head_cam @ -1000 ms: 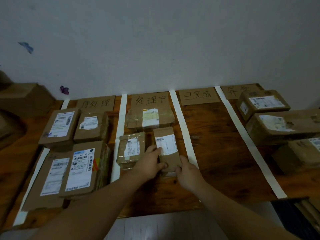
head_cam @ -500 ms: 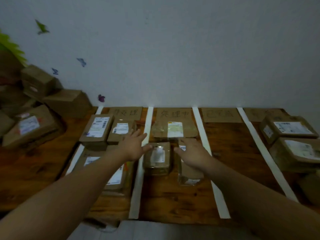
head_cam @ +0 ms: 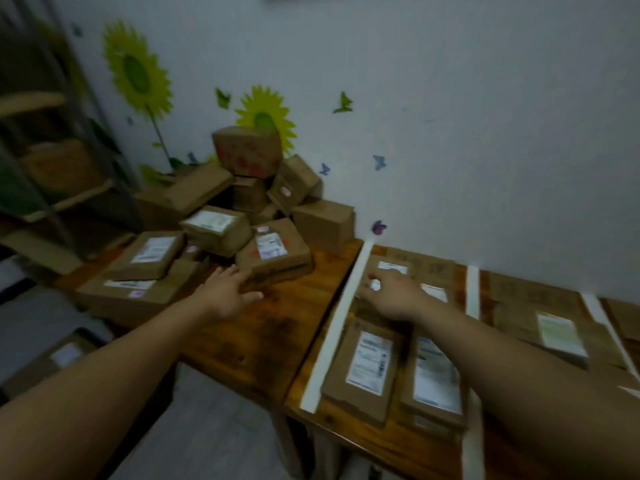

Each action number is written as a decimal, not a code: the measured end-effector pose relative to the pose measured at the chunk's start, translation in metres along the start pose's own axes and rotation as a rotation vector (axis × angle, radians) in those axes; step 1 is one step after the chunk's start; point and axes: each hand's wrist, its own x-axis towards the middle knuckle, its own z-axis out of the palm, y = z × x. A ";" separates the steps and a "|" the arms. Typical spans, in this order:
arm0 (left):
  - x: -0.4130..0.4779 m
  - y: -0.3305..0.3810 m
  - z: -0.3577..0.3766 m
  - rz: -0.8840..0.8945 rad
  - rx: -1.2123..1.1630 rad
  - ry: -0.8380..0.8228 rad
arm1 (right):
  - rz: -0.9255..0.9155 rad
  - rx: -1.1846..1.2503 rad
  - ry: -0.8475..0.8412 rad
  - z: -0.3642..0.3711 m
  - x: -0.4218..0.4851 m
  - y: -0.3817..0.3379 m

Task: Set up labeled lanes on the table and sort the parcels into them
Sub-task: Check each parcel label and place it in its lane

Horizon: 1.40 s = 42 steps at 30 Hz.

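Left grip (head_cam: 225, 294) splayed and empty, just beside the nearest unsorted parcel (head_cam: 273, 258)

Heap of brown cardboard parcels (head_cam: 263, 202) at left end of wooden table (head_cam: 277, 327), several tilted, many with white labels

Front heap parcel with white label and red marks (head_cam: 273, 254) lies flat, skewed

Three white tape strips mark lanes: first strip (head_cam: 341, 317), second strip (head_cam: 472, 289), third strip (head_cam: 602, 320)

Brown cardboard lane sign (head_cam: 433, 270) at far end of first lane, writing blurred

Two flat labelled parcels, left one (head_cam: 363, 368) and right one (head_cam: 433, 379), side by side at front of first lane, labels up

Flat parcel with pale label (head_cam: 554, 327) in second lane
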 end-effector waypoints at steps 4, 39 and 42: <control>0.002 -0.095 -0.030 -0.088 -0.025 0.030 | -0.056 0.043 -0.070 0.025 0.039 -0.073; 0.246 -0.378 -0.079 -0.355 -0.834 -0.182 | 0.257 0.596 -0.150 0.258 0.294 -0.413; 0.238 -0.387 -0.082 -0.321 -0.998 -0.217 | 0.274 0.566 -0.017 0.250 0.280 -0.423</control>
